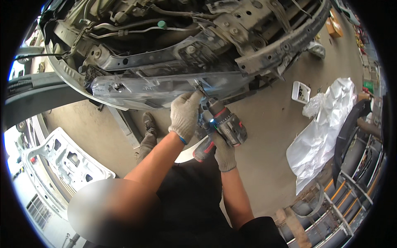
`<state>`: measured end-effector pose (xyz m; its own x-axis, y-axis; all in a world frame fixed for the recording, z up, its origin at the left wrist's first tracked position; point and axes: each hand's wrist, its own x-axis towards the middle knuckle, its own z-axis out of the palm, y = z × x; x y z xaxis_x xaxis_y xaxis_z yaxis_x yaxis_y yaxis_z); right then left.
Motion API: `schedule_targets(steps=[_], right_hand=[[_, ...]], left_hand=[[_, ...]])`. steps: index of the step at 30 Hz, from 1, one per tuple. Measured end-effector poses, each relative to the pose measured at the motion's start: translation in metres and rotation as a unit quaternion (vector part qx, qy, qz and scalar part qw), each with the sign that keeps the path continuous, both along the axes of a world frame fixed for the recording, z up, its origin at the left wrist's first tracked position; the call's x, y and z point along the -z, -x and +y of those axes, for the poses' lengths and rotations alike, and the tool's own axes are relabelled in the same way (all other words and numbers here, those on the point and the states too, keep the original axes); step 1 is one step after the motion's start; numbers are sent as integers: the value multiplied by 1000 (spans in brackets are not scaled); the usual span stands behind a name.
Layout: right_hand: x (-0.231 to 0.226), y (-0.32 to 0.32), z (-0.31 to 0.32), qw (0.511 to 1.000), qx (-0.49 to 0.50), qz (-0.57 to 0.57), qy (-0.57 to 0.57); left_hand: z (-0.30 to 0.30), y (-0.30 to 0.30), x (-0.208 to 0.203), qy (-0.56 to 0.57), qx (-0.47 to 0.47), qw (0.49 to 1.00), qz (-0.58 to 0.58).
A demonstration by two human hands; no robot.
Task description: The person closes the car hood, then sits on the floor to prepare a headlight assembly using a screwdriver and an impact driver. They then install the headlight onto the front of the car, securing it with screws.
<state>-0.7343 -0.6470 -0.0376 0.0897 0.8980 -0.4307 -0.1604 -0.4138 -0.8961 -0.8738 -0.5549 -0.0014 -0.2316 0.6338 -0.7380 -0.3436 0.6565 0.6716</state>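
Observation:
A grey knit work glove covers my right hand (225,155), which is wrapped round the handle of a black and red cordless drill (228,124). Its small light is lit, and its long bit points up and left at the car's front. My left hand (184,115), also gloved, is closed beside the bit, fingertips near the bit's end. What those fingers pinch, if anything, is hidden. Just beyond them runs a long, glossy, translucent grey plastic piece (153,89) along the car's front edge. The bit's tip is close to this piece; contact cannot be made out.
Above lies the exposed car front with a dusty metal crossbeam (285,43). At left are a dark lift arm (49,93) and a white panel (68,159). A white tub (301,91) and silvery sheeting (320,136) lie right. Another person's shoe (149,122) shows below the car.

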Motion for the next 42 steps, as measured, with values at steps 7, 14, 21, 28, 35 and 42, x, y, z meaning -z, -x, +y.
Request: schedule_targets(steps=[7,14,21,28,35,42], right_hand=[[-9,1,-2,996,-5,-73,-45],[-13,8,-8,998,42,35,-19],[-6,6,-11,996,32,12,-81],[1,1,-16,998,15,-16,-66],[-15,8,-15,999,38,-19,-28],[-17,7,-29,999,25,-20,-39]], left_hand=[[1,8,1,-14,27,999,-17],[2,8,2,-36,39,998,-31],[0,13,8,-48,49,996,-52],[1,7,1,-45,40,997,-53],[1,21,6,-69,97,990,-79],[-12,20,-14,-49,92,993,-53]])
